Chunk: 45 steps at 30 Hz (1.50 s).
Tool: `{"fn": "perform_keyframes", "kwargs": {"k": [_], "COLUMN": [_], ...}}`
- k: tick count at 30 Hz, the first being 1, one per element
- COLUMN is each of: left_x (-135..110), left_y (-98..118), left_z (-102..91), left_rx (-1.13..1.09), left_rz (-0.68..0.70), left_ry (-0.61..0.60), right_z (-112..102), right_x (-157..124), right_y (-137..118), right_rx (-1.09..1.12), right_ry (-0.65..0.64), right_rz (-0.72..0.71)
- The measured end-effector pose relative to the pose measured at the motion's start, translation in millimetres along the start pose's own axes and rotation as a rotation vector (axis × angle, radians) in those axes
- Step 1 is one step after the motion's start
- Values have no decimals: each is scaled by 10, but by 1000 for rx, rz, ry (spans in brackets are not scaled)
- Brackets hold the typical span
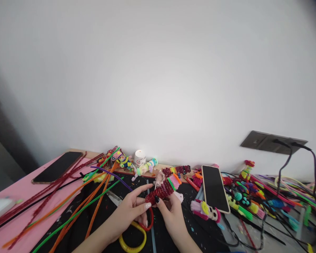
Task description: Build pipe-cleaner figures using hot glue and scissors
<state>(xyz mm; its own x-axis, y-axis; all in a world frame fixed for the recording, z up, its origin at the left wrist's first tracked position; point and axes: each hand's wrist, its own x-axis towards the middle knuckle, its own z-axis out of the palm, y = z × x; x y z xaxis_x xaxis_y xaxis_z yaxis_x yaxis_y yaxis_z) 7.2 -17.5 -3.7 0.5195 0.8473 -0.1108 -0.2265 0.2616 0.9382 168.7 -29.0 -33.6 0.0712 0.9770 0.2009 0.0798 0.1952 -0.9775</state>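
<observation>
Red tinsel coil [160, 192] sat pinched by the left hand [130, 211] and right hand [171, 212] (scissors [123, 245], one loop yellow, lay nearby on a black mat [197, 239]).

Left hand [131, 210] close beside right hand [171, 212]
</observation>
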Motion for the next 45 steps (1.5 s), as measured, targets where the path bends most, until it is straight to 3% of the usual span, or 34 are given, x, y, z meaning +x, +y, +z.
{"fn": "perform_keyframes", "kwargs": {"k": [45], "left_x": [-4], "left_y": [-1], "left_z": [-5], "left_rx": [17], "left_rz": [-3], "left_ry": [5], "right_z": [8], "right_x": [1], "right_y": [-14], "right_rx": [3], "right_ry": [3], "right_rz": [10]}}
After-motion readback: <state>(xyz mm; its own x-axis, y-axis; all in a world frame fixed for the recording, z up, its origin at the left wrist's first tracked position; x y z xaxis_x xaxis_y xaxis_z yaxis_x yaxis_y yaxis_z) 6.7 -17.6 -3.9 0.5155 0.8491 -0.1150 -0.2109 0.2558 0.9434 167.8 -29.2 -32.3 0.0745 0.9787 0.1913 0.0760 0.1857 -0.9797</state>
